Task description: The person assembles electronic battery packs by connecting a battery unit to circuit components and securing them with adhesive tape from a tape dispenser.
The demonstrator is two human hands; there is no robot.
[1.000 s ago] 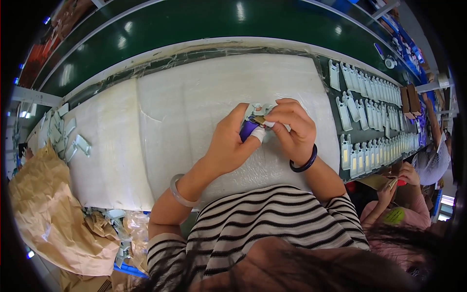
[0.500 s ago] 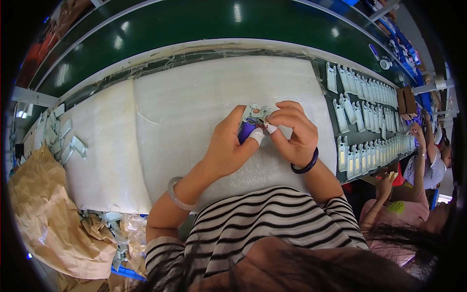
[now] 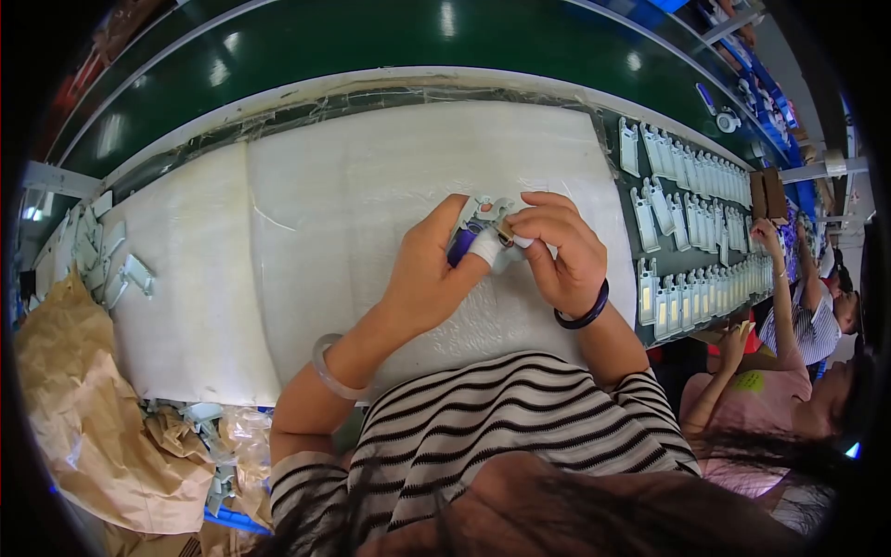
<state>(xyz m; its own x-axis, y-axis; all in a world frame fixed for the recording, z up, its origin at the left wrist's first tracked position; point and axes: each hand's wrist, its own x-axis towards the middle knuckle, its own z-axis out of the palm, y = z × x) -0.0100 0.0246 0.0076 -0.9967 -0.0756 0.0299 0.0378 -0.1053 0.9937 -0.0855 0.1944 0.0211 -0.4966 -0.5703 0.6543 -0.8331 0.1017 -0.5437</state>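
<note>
Both of my hands meet over the middle of the white padded sheet (image 3: 371, 167). My left hand (image 3: 429, 265), its thumb wrapped in white tape, is closed round a pale green plastic casing (image 3: 483, 210) with a purple part (image 3: 461, 243) set against it. My right hand (image 3: 564, 243) pinches at the casing's right side, where a small brownish metal piece (image 3: 506, 232) shows between the fingertips. White tape also wraps a right fingertip. The fingers hide most of the casing's lower part.
Rows of pale green casings (image 3: 691, 223) stand on the dark table at right, where other people (image 3: 742, 390) work. More casings (image 3: 93, 246) lie heaped at far left above crumpled brown paper (image 3: 93, 399). A green conveyor belt (image 3: 371, 37) runs along the back.
My right fingertips have shifted slightly on the casing, and the brownish piece now shows more plainly. A co-worker's arm at right has reached toward the casing rows.
</note>
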